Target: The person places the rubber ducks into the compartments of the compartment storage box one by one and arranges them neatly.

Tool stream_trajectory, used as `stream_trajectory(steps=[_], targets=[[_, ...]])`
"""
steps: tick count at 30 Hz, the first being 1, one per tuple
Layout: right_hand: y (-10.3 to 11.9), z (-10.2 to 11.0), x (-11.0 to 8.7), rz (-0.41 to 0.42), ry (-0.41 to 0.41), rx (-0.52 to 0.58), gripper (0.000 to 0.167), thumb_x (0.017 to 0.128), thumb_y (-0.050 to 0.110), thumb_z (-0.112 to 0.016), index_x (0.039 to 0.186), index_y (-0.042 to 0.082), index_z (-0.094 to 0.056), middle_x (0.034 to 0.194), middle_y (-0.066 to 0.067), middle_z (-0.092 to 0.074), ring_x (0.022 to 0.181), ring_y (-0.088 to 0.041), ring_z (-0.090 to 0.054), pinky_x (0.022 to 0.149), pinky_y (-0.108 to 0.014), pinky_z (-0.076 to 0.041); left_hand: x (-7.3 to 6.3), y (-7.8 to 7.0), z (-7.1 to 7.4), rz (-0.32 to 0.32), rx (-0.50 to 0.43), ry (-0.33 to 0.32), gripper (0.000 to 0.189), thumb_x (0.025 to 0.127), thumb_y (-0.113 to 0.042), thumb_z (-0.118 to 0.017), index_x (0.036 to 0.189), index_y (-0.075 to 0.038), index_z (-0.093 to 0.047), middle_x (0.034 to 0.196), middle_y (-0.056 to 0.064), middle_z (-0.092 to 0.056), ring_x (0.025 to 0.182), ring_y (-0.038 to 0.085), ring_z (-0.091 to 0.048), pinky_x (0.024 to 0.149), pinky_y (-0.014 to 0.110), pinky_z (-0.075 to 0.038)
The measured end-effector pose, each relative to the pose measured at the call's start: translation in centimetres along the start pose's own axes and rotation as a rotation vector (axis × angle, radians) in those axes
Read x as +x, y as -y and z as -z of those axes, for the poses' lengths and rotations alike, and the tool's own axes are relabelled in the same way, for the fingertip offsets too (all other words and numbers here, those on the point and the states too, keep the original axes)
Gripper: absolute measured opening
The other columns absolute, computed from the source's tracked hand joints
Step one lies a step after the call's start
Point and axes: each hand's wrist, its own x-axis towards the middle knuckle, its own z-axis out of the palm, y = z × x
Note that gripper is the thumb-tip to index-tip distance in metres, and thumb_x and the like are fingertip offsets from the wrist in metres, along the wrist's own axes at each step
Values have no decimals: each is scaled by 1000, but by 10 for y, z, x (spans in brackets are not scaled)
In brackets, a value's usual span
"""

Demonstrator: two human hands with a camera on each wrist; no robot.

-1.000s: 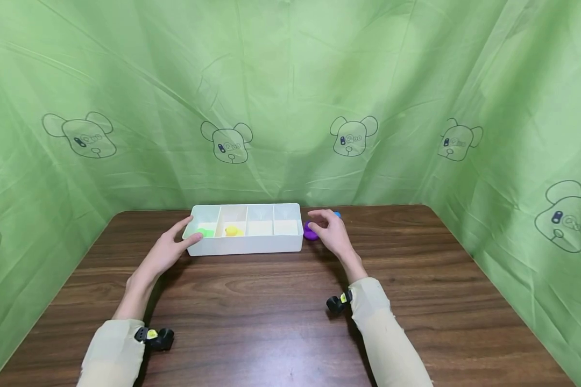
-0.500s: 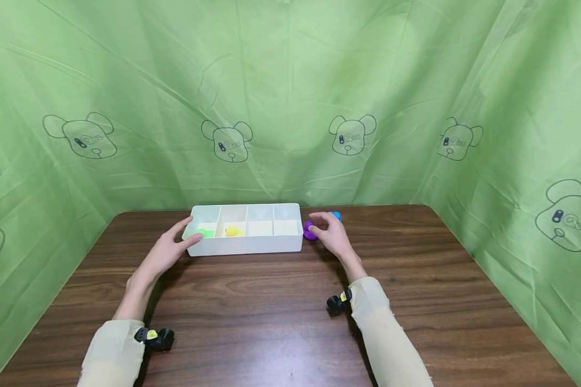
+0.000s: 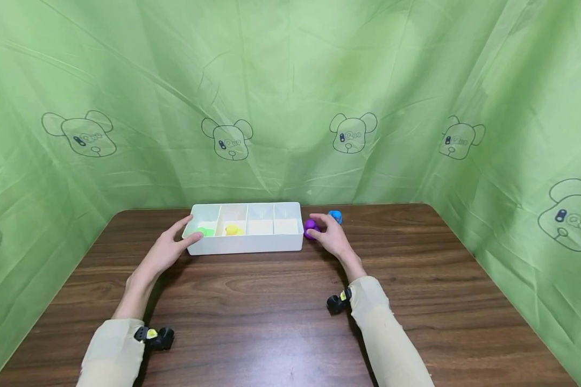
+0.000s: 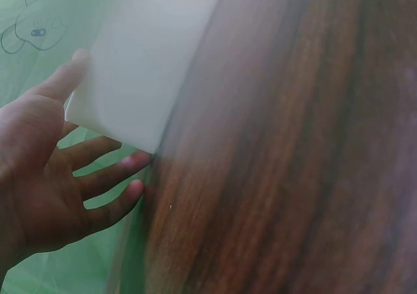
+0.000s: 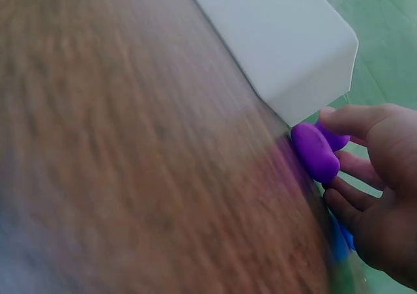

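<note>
A white box (image 3: 247, 246) with several compartments stands at the back of the table. My left hand (image 3: 167, 248) holds its left end, thumb over the front rim and fingers round the end wall; in the left wrist view the fingers (image 4: 107, 209) are spread along that end. Beside the box's right end is a small rounded purple toy (image 3: 310, 224), shown as two smooth lobes in the right wrist view. My right hand (image 3: 333, 236) pinches it, the thumb (image 5: 335, 119) on top and the other fingers behind. Just behind the right hand lies a blue toy (image 3: 336, 216).
A green piece (image 3: 207, 233) lies in the leftmost compartment, and a yellow toy duck (image 3: 232, 230) sits in the one beside it. The brown wooden table (image 3: 252, 317) reaches toward me. A green curtain (image 3: 290, 97) hangs behind and at both sides.
The purple toy has turned a little under my right fingers, showing its round upper lobe. More of the blue toy shows behind the hand. My left hand and the box stay put.
</note>
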Motion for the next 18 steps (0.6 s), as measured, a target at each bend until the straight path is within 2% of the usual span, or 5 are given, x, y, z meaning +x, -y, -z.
stream_trajectory(steps=[7, 14, 18], targets=[[-1, 0, -1, -4, 18, -59, 54, 89, 14, -74, 139, 9, -56, 136, -16, -61, 126, -30, -57, 109, -45, -43, -1, -1, -1, 2, 1, 3, 86, 93, -64, -55, 161, -25, -19, 164, 20, -18, 150, 47, -15, 115, 70, -18], [-1, 0, 0, -14, 12, -71, 51, 88, 15, -76, 136, 9, -59, 131, -16, -64, 121, -30, -59, 107, -45, -45, 0, 1, -1, -4, 8, 4, 86, 93, -64, -55, 161, -25, -19, 164, 20, -18, 150, 48, -15, 114, 70, -19], [0, 0, -1, -24, -5, -63, 47, 87, 16, -77, 131, 10, -62, 125, -14, -66, 114, -29, -61, 101, -44, -48, 0, 1, 1, 3, 12, 9, 87, 93, -65, -54, 161, -26, -18, 165, 20, -17, 150, 48, -14, 114, 71, -18]])
